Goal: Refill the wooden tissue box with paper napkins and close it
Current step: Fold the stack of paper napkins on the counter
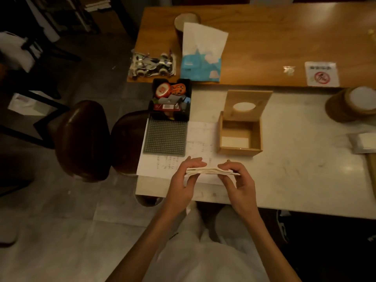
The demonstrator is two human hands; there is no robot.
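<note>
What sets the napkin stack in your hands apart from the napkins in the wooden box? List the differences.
The napkin stack is held above the table between the left hand and right hand; the napkins in the box lie flat on the bottom of the wooden box. The held stack shows its layered edge; the boxed ones show a flat top. Both are white paper.

Dim, warm light is falling from above, leaving the whole scene yellowish and underexposed. Soft glare is showing on the wooden table (pixel 284 37) at the top right, and a smaller bright patch is gleaming on the pale marble table (pixel 295 159) near its right edge. The floor (pixel 61 220) and chairs (pixel 81 139) on the left are sinking into deep shadow. Straight table edges are bowing toward the borders from the wide lens. Fine detail is looking soft and grainy throughout, and the sign (pixel 322 74) is staying unreadable
</note>
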